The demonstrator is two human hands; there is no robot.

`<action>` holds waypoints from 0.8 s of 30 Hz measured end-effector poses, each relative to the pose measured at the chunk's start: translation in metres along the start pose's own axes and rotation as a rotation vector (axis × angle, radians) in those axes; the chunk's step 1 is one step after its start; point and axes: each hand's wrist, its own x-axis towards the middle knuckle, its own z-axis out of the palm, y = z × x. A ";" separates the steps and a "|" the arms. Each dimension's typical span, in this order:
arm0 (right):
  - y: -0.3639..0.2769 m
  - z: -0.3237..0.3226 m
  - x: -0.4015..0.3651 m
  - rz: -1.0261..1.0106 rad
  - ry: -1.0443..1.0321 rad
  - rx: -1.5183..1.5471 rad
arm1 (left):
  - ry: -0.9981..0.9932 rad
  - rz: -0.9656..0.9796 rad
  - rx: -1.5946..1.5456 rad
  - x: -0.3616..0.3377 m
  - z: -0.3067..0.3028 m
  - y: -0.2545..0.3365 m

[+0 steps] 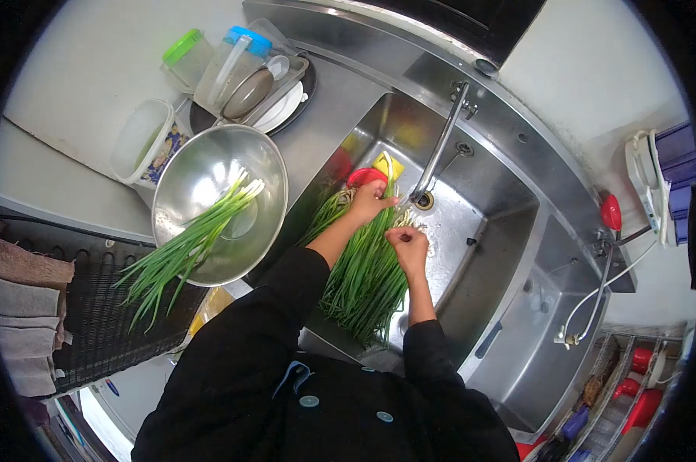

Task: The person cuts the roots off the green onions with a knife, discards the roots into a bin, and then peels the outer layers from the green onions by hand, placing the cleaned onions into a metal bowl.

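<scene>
A large bunch of green onions point(367, 273) lies in the steel sink point(510, 254), leaves toward me and roots under the tap. My left hand point(369, 202) is closed around a green onion point(389, 173) whose white end sticks up past the fingers. Just right of it, my right hand point(409, 250) has its fingers pinched together close to the roots. Whatever is between those fingertips is too small to make out. To the left, a steel bowl point(267, 173) carries more green onions point(209, 227), their leaves hanging over its rim.
Over the sink reaches the tap point(443, 142). A yellow sponge point(389, 165) and a red dish point(361, 177) sit at the sink's far side. Plastic jugs point(232, 69), a strainer point(249, 94) and a white tub point(142, 142) crowd the back left. A knife point(488, 340) lies on the right divider.
</scene>
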 end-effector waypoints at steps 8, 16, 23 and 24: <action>0.032 0.010 -0.001 0.203 -0.037 0.523 | 0.194 0.103 0.182 0.011 0.014 0.002; 0.105 -0.010 0.000 0.345 0.370 0.359 | 0.100 0.067 0.133 0.006 0.013 0.014; 0.125 -0.045 0.007 0.445 0.101 0.158 | -0.209 -0.087 0.413 -0.012 0.012 0.012; 0.123 -0.042 0.011 0.384 -0.033 0.141 | -0.204 -0.025 0.442 -0.014 0.015 -0.009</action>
